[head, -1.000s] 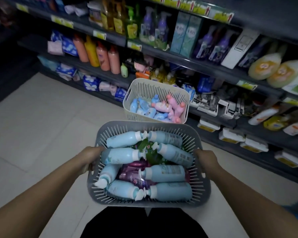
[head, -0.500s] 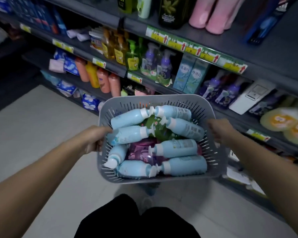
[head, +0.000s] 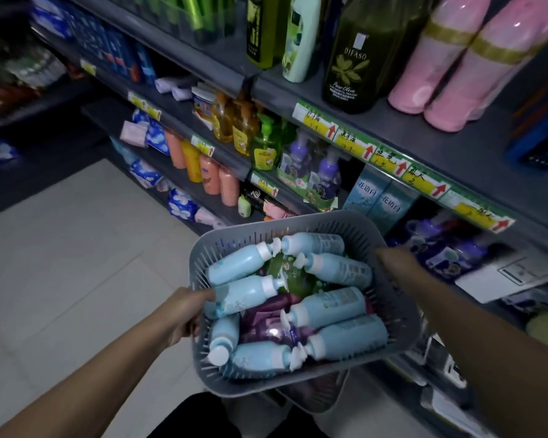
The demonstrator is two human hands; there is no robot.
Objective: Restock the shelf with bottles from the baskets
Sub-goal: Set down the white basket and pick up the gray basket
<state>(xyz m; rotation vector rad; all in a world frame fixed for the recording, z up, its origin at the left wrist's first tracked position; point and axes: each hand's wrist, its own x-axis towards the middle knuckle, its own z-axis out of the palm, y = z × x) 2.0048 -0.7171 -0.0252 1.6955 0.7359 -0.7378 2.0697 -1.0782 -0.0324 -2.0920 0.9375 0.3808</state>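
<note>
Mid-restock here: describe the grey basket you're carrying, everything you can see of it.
The grey basket looks plastic: rectangular, rounded corners, slotted walls, solid rim. It is held tilted in the air before the shelves, the left hand gripping its left rim, the blurred right hand on its right rim. Light blue bottles lie inside over a purple pouch and a green pack.

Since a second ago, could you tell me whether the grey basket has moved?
Yes: the grey basket has risen; its far rim now meets the teal boxes, previously well above it.

2 arms outstretched; left hand [head: 184,314], right hand [head: 396,263] grip basket [head: 260,385].
</note>
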